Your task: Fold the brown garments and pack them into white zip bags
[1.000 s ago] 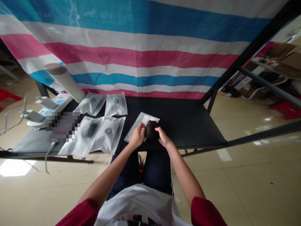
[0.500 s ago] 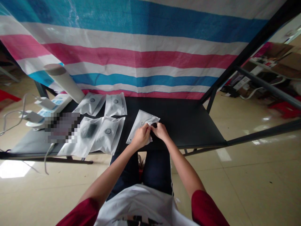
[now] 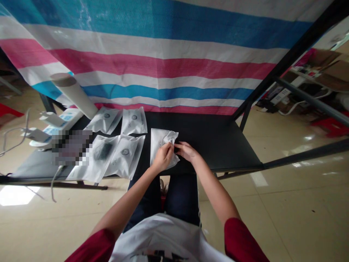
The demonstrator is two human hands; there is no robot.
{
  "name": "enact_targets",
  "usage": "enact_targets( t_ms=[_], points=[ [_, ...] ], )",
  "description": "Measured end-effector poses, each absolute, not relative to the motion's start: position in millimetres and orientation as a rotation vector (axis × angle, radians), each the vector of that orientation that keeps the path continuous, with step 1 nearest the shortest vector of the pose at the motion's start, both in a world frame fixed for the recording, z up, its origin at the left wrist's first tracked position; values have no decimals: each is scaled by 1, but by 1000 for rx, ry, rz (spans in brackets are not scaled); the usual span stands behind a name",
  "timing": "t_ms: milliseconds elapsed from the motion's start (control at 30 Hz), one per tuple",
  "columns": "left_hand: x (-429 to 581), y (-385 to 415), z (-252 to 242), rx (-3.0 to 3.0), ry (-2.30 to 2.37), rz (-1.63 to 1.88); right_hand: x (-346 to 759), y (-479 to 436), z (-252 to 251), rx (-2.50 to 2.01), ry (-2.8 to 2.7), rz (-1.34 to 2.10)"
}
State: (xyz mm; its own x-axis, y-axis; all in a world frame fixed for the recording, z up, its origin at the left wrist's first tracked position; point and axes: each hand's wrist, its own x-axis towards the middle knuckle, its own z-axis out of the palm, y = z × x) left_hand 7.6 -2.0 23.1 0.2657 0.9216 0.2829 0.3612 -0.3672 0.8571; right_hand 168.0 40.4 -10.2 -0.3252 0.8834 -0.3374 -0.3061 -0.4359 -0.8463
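Observation:
A frosted white zip bag lies in front of me on the black bench, its right end creased and raised. My left hand is closed in a pinch on that end. At the bag's right edge is my right hand, its fingers stretched toward the opening and the thumb apart from them. Whether its fingertips grip the edge is hard to see. Left of my hands lie several similar printed bags, among them a front bag and a back bag. A dark item shows through another one.
On the left are a blurred-out flat object, a white power strip with plugs and cables, and a white cylinder. Striped sheeting hangs behind the black bench top. A metal frame bar extends right.
The bag has turned more upright and its right end is more crumpled. My right hand's fingers have straightened, and the dark thing seen by them earlier no longer shows.

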Motion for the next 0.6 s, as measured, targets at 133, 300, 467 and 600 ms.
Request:
enact_targets(
  t_ms=[133,300,467,600],
  points=[
    [10,-5,24,2130,1176,1046,161,39,-17,-1055,-868,1921],
    [9,-6,26,2393,1186,953,154,36,-17,-1203,-1237,1731],
    [11,-5,26,2526,1191,860,157,42,-13,-1468,-1574,1261],
    [11,-7,27,2499,1297,907,164,45,-14,-1494,-1661,1218]
  ],
)
